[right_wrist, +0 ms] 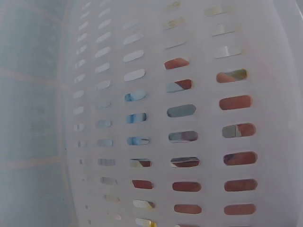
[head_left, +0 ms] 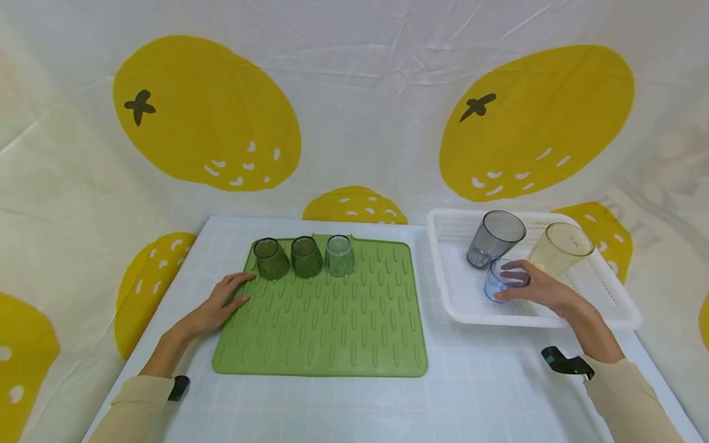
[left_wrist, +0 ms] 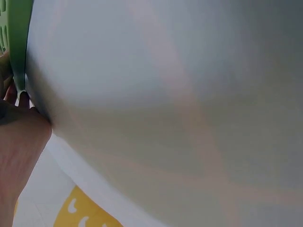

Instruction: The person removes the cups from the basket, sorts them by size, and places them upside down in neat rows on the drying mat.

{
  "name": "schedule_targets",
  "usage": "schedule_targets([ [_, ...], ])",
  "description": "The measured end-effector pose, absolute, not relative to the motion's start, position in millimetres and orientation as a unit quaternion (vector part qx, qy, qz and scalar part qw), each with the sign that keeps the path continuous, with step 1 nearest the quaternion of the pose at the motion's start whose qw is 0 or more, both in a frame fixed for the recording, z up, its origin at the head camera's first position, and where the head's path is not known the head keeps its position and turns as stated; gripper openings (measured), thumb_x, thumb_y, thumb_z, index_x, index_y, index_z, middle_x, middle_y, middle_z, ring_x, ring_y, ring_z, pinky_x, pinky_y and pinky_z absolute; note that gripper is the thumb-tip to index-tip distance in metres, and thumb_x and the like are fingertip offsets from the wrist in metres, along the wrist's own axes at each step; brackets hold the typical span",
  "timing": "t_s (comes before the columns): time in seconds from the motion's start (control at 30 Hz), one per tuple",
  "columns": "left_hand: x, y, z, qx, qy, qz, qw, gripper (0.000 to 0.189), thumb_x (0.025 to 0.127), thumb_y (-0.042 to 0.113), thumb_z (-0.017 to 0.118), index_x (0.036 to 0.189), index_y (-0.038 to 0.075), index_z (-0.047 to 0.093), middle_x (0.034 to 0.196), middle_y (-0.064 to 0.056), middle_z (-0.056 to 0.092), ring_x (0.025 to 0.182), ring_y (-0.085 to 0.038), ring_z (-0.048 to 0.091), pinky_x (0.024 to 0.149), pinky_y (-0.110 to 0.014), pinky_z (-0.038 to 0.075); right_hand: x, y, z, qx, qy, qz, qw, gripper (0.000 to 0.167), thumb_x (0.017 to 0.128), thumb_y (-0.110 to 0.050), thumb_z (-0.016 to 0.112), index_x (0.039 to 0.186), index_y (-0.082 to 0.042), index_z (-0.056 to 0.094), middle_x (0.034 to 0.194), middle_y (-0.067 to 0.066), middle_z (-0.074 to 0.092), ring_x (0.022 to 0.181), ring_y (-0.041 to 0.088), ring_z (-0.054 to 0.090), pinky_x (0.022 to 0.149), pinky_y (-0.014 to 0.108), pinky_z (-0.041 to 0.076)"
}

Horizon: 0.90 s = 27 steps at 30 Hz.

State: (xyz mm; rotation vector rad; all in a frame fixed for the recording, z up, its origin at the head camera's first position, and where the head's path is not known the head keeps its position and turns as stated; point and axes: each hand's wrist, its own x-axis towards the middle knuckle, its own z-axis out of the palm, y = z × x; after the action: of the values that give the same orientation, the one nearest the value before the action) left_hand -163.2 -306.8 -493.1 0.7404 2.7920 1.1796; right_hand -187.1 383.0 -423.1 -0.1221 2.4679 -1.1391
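My right hand [head_left: 534,289] reaches into the white basket and holds a small blue glass [head_left: 497,284], thumb on its near side and fingers over its far side. Behind that stands a tall grey glass [head_left: 495,239]; a tall yellow glass [head_left: 562,249] leans to the right. My left hand [head_left: 221,303] rests at the left edge of the green drying mat [head_left: 332,332], fingers extended onto it. Two dark green glasses [head_left: 271,258] and a paler one [head_left: 340,256] stand upside down in a row along the mat's back. Slots in the basket wall show parts of the right hand [right_wrist: 236,102].
The white perforated basket [head_left: 443,295] sits on the table's right side, its wall filling the right wrist view. A pale checked cloth [head_left: 310,409] covers the table. A curtain [head_left: 365,123] with big yellow fruit prints hangs behind and at the sides.
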Motion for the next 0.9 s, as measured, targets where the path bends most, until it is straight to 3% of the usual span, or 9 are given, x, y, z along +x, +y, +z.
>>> schedule_targets([
  [0.13,-162.4,-307.0,-493.9,0.234,0.895,0.380,0.013,0.042,0.104,-0.001,0.055,0.145,-0.008,0.044,0.145,-0.033,0.039,0.133,-0.053,0.033,0.102,-0.072,0.028,-185.0,383.5,-423.5,-0.061,0.887,-0.413,0.199,0.070,0.093,-0.025,0.078,0.142,0.008,0.040,0.149,0.030,0.048,0.137,0.048,0.044,0.097,0.025,0.049],
  [0.2,-162.2,-307.4,-493.9,0.232,0.895,0.380,0.016,0.042,0.105,-0.001,0.054,0.145,-0.008,0.044,0.145,-0.034,0.039,0.134,-0.053,0.032,0.102,-0.072,0.028,-184.0,382.6,-422.0,-0.061,0.884,-0.420,0.199,0.068,0.093,-0.024,0.078,0.141,0.008,0.041,0.147,0.028,0.050,0.136,0.047,0.045,0.090,0.016,0.048],
  [0.3,-162.5,-308.1,-494.8,0.231,0.896,0.379,0.014,0.042,0.105,0.000,0.055,0.145,-0.008,0.044,0.145,-0.034,0.039,0.134,-0.054,0.032,0.102,-0.072,0.028,-181.5,380.2,-417.7,-0.058,0.879,-0.429,0.198,0.068,0.094,-0.024,0.078,0.141,0.007,0.040,0.146,0.028,0.051,0.134,0.044,0.048,0.088,0.015,0.048],
  [0.43,-163.2,-308.5,-494.8,0.230,0.897,0.377,0.014,0.042,0.105,0.000,0.055,0.145,-0.008,0.044,0.146,-0.035,0.038,0.134,-0.054,0.032,0.102,-0.072,0.028,-178.2,379.1,-413.8,-0.052,0.872,-0.446,0.194,0.069,0.095,-0.022,0.076,0.145,0.006,0.036,0.149,0.028,0.048,0.134,0.038,0.049,0.095,0.026,0.052],
  [0.57,-162.8,-307.8,-493.5,0.231,0.898,0.375,0.012,0.042,0.104,0.000,0.055,0.145,-0.008,0.044,0.145,-0.035,0.038,0.134,-0.054,0.032,0.102,-0.073,0.028,-175.9,380.6,-413.4,-0.048,0.851,-0.484,0.198,0.072,0.098,-0.019,0.073,0.150,0.003,0.028,0.154,0.029,0.041,0.127,0.015,0.053,0.096,0.029,0.054],
  [0.67,-162.1,-307.1,-492.1,0.235,0.897,0.374,0.009,0.042,0.104,-0.002,0.055,0.144,-0.009,0.045,0.144,-0.035,0.039,0.133,-0.054,0.033,0.102,-0.072,0.028,-173.9,379.4,-411.9,-0.049,0.830,-0.520,0.197,0.073,0.098,-0.016,0.071,0.152,0.001,0.025,0.153,0.028,0.039,0.116,-0.001,0.054,0.091,0.023,0.054],
  [0.9,-161.7,-306.6,-488.2,0.227,0.897,0.378,0.020,0.043,0.104,-0.001,0.056,0.144,-0.008,0.045,0.145,-0.035,0.039,0.133,-0.053,0.033,0.102,-0.072,0.028,-168.9,372.7,-409.1,-0.064,0.802,-0.572,0.162,0.061,0.101,-0.011,0.067,0.152,-0.012,0.033,0.146,0.009,0.042,0.116,-0.001,0.058,0.092,0.021,0.053],
])
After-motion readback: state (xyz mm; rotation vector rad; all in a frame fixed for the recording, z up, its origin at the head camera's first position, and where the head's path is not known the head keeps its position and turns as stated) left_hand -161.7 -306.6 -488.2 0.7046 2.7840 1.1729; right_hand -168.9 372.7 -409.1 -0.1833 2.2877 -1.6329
